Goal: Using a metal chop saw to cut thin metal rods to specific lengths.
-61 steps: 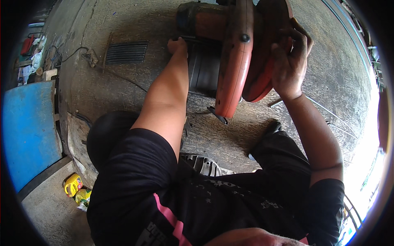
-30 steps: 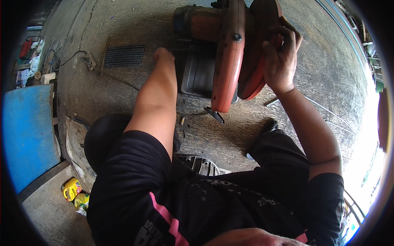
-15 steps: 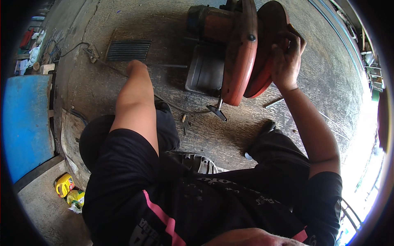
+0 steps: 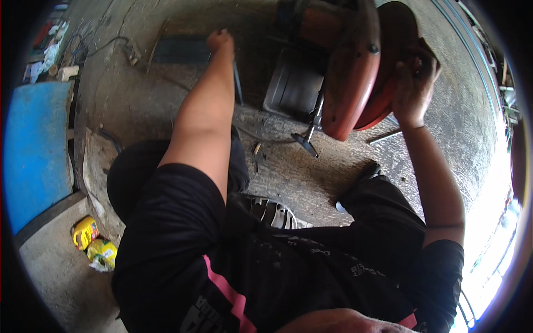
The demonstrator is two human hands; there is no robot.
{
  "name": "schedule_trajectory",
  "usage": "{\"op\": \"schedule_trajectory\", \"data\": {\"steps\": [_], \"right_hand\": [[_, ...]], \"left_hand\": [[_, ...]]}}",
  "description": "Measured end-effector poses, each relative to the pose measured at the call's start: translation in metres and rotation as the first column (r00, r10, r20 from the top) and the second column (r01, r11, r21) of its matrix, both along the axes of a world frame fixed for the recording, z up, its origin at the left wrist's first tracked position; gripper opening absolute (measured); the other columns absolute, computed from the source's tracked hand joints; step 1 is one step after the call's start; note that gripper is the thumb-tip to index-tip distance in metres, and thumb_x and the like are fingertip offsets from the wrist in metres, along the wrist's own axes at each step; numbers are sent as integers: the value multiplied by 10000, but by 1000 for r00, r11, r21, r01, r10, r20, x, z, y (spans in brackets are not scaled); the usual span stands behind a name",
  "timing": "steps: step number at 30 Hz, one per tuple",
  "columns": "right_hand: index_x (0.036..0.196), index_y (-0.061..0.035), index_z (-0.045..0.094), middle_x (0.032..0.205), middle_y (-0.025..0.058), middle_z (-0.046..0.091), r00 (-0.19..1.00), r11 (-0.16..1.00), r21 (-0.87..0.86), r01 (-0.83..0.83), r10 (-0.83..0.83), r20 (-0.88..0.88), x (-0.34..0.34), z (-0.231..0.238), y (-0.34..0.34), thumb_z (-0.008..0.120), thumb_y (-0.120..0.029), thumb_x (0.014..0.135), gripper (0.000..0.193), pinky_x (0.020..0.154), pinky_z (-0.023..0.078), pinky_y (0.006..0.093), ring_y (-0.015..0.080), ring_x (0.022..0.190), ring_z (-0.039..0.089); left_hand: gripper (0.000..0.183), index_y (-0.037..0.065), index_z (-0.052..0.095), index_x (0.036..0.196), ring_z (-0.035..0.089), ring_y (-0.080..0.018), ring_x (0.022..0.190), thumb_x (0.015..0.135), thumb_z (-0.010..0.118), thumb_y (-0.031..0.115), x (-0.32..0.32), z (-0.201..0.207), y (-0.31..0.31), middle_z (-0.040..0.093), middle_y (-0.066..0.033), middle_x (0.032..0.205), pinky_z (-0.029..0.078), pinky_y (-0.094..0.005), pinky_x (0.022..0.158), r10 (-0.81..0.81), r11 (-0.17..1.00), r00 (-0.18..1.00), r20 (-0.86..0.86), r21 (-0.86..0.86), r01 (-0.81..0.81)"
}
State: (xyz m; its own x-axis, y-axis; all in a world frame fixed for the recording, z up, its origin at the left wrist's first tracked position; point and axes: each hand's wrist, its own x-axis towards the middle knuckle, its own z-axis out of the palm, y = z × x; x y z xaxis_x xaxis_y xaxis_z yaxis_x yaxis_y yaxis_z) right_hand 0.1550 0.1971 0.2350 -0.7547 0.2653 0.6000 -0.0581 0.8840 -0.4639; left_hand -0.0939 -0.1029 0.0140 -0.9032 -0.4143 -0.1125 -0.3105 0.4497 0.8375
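A chop saw (image 4: 351,77) with a worn red guard stands on the floor in front of me, its dark base plate (image 4: 294,83) to the left of the guard. My right hand (image 4: 415,91) is closed on the saw's right side, fingers curled over a dark part by the round red cover; what lies under them is partly hidden. My left hand (image 4: 221,42), left of the saw, is closed round a thin metal bar (image 4: 238,86) that slants down from it. Below the guard, a T-shaped clamp handle (image 4: 305,144) sticks out on its screw.
A dark ribbed panel (image 4: 180,50) lies at the far left. Right of the saw is a short metal rod (image 4: 384,137). A small tan piece (image 4: 257,148) lies near my feet. At left are a blue panel (image 4: 39,155), a yellow bottle (image 4: 85,233) and a yellow packet (image 4: 102,254).
My left hand has risen in the picture and shifted right; the bar has swung from roughly level to steeply slanted. The whole view has shifted somewhat, while my right hand stays on the saw.
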Motion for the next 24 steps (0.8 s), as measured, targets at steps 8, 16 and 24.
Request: {"op": "schedule_trajectory", "data": {"steps": [8,16,24], "right_hand": [[1088,-79,530,1186,145,453,995,995,-48,-82,79,-68,-2,-6,-2,575,-22,759,337,978,358,374,303,1165,404],[1157,-35,494,1263,167,388,998,999,-12,-48,48,41,1,-3,-8,528,-26,828,331,1008,340,374,281,1197,396],[1139,-26,500,1259,181,393,996,992,-88,-86,86,-3,-4,-2,-8,532,-33,819,322,1014,336,386,295,1226,369]], "left_hand": [[232,60,665,957,622,-327,943,772,672,199,8,-16,21,658,-168,946,482,-399,831,-215,971,973,-84,-128,203],[352,30,578,1075,584,-339,1029,751,665,137,32,-40,33,620,-213,1038,469,-401,901,-401,831,897,188,-338,442],[333,58,543,1109,550,-353,1076,795,575,161,82,-70,4,582,-193,1102,443,-454,917,-252,686,933,257,-632,360]]}}
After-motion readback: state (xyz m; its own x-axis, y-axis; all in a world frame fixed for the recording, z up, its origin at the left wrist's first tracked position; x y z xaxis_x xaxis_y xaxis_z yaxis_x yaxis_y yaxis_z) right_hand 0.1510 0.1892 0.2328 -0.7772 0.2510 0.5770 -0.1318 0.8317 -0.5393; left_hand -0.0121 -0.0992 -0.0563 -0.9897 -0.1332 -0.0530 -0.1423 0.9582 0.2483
